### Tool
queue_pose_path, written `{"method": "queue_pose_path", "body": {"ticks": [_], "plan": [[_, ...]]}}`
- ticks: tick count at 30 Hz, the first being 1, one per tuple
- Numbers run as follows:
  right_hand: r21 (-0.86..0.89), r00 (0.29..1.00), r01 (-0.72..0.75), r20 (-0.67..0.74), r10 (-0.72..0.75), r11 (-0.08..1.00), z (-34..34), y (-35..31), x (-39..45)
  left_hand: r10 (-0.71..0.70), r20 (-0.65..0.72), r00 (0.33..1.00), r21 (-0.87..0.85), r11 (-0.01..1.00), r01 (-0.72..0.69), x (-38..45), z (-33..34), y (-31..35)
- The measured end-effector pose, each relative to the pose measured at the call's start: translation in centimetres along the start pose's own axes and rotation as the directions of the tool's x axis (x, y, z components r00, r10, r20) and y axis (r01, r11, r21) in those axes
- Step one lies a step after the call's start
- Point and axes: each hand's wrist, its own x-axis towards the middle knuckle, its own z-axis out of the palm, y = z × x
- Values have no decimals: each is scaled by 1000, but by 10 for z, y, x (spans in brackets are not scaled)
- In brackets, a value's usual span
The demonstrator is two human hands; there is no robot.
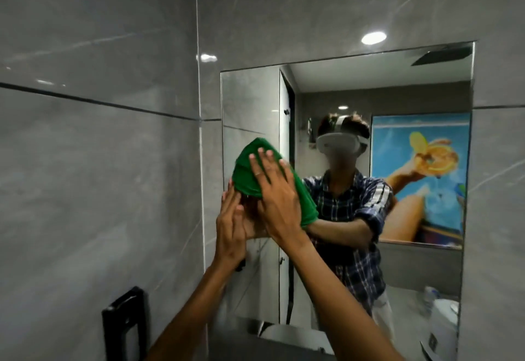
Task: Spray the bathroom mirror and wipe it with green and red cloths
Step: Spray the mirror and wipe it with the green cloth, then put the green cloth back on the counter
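The bathroom mirror (250, 99) hangs on a grey tiled wall, right of centre. A folded green cloth (247, 173) lies against the glass near the mirror's left edge. My right hand (277, 198) presses flat on the cloth with its fingers spread, holding it to the glass. My left hand (230, 218) is raised just below and left of it, fingers straight and pointing up, their tips at the cloth's lower edge. No red cloth or spray bottle can be made out. The glass reflects me and both arms.
A black holder (125, 323) is fixed to the left wall, low down. A white container (443, 321) stands at the mirror's lower right. The basin's rim (284, 343) shows at the bottom. A colourful poster (420, 173) appears in the reflection.
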Motion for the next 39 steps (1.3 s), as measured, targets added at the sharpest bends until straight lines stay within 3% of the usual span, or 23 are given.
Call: {"method": "queue_pose_path", "body": {"ticks": [2, 3, 5, 7, 10, 12, 15, 17, 19, 21, 22, 24, 26, 28, 31, 35, 37, 39], "plan": [[259, 991, -17, 131, -18, 966, -2, -17, -15, -264, -108, 958, -215, 947, 237, -4, -5, 23], [386, 979, -104, 200, 27, 917, -8, -27, -24, -362, -135, 922, -297, 903, 311, -9, -4, 33], [568, 941, -307, 303, 152, 764, -20, -40, -46, -487, -126, 864, -399, 823, 405, -27, 1, 56], [625, 917, -388, 331, 220, 677, -34, -51, -77, -588, -68, 806, -480, 728, 490, -59, 4, 74], [604, 878, -451, 434, 204, 657, -71, -48, -147, -747, 39, 663, -514, 554, 655, -134, 18, 101], [526, 843, -434, 523, 124, 731, -103, -39, -197, -839, 110, 533, -595, 374, 711, -186, 25, 115], [406, 701, -453, 713, 35, 794, -172, -3, -291, -922, 257, 290, -603, 82, 793, -281, 60, 149], [412, 633, -551, 773, 42, 725, -214, 20, -344, -926, 343, 157, -590, -82, 803, -330, 77, 164], [394, 560, -724, 814, 150, 566, -255, 41, -398, -899, 435, 45, -539, -220, 813, -377, 101, 181], [292, 402, -891, 863, 306, 347, -293, 66, -459, -872, 482, -86, -476, -343, 809, -430, 139, 193], [249, 323, -939, 874, 363, 237, -303, 72, -476, -861, 494, -122, -452, -374, 810, -447, 149, 196], [100, 85, -995, 885, 458, -9, -330, 94, -520, -835, 502, -224, -385, -448, 807, -491, 184, 204], [-45, -160, -967, 873, 461, -250, -356, 124, -561, -814, 484, -323, -315, -506, 803, -531, 220, 209], [-167, -336, -896, 860, 383, -411, -375, 148, -591, -778, 478, -407, -254, -566, 785, -563, 248, 213], [-285, -436, -877, 812, 388, -388, -394, 171, -634, -723, 467, -509, -114, -620, 776, -604, 279, 205], [-383, -548, -824, 726, 416, -417, -386, 194, -705, -684, 474, -554, 22, -620, 785, -658, 309, 160], [-370, -548, -829, 690, 474, -420, -367, 199, -730, -666, 496, -557, 77, -606, 792, -674, 314, 131], [-350, -505, -859, 699, 506, -374, -342, 204, -744, -687, 478, -548, 128, -563, 817, -691, 322, 98]]}}
